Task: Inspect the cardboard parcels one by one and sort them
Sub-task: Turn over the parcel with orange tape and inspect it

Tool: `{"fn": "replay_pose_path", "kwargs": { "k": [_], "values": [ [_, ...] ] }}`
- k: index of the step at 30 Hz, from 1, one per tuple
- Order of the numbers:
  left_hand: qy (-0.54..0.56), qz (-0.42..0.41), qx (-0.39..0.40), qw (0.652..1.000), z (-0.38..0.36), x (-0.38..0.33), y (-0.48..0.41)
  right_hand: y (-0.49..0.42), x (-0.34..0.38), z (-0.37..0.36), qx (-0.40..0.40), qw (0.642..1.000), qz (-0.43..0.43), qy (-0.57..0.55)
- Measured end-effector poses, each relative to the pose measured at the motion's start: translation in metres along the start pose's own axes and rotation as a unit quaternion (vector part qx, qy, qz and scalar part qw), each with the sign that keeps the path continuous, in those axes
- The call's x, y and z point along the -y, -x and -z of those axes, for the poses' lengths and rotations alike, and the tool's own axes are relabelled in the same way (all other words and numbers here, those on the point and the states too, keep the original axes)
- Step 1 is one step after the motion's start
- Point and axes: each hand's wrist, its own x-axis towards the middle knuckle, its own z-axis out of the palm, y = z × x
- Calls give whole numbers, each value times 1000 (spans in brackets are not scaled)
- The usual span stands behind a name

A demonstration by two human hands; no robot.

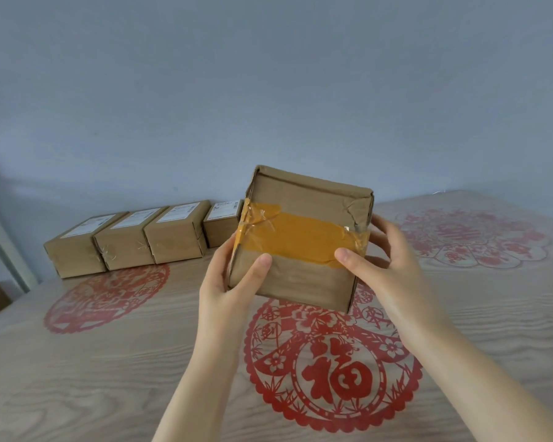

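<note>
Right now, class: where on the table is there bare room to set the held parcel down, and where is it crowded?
Free: the near-left table, in front of the left red paper-cut; also the far right, beyond the right hand, over the pale paper-cut. Crowded: the far-left edge, where four parcels sit in a row.

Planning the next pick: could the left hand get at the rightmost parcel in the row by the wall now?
Probably not yet: the left hand grips the held parcel, which partly hides the rightmost parcel. Once freed, its way looks open.
</note>
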Motion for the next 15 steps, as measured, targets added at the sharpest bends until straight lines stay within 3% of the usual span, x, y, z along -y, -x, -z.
{"fn": "replay_pose_path", "kwargs": {
  "k": [7,15],
  "values": [
    [15,-14,-19,1000,6,4,-4,1,7,1,37,998,-13,59],
    [62,-43,-44,996,1,-2,1,1,6,0,65,997,-10,45]
  ]
}}
